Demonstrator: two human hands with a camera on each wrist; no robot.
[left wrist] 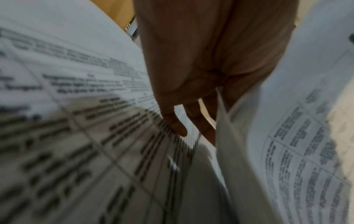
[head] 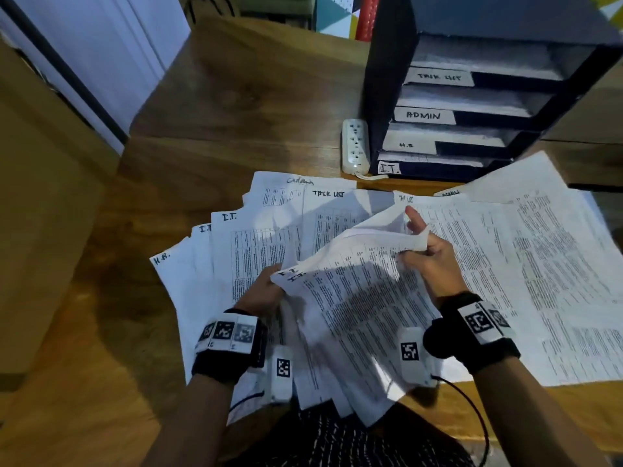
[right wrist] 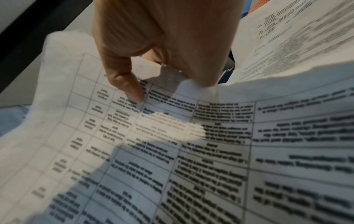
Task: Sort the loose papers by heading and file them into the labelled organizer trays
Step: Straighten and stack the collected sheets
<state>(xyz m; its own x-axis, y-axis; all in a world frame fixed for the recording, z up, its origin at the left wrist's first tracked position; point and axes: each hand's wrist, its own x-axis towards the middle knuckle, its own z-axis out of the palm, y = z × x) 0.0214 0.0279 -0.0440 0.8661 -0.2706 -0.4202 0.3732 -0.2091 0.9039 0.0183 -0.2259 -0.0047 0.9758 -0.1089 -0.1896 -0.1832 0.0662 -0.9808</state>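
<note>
Printed sheets with handwritten headings lie fanned over the wooden desk (head: 236, 96): an H.R. sheet (head: 178, 281), I.T. sheets (head: 229, 230), a Task List sheet (head: 328, 203). A small stack of sheets headed I.T. (head: 354, 305) is lifted above them. My left hand (head: 263, 291) grips its upper left corner, with the fingers hidden under the paper. My right hand (head: 423, 246) pinches its curled upper right corner. In the right wrist view the thumb (right wrist: 130, 87) presses on the printed sheet (right wrist: 210, 151). In the left wrist view my left hand (left wrist: 191, 118) has a paper edge (left wrist: 222, 136) between its fingers.
The dark organizer (head: 381, 96) stands at the back right. Its trays are labelled TASK LIST (head: 438, 76), ADMIN (head: 423, 115), H.R (head: 406, 145) and I.T. (head: 388, 168), each holding paper. A white power strip (head: 354, 146) lies left of it. More sheets (head: 539, 247) cover the desk's right side.
</note>
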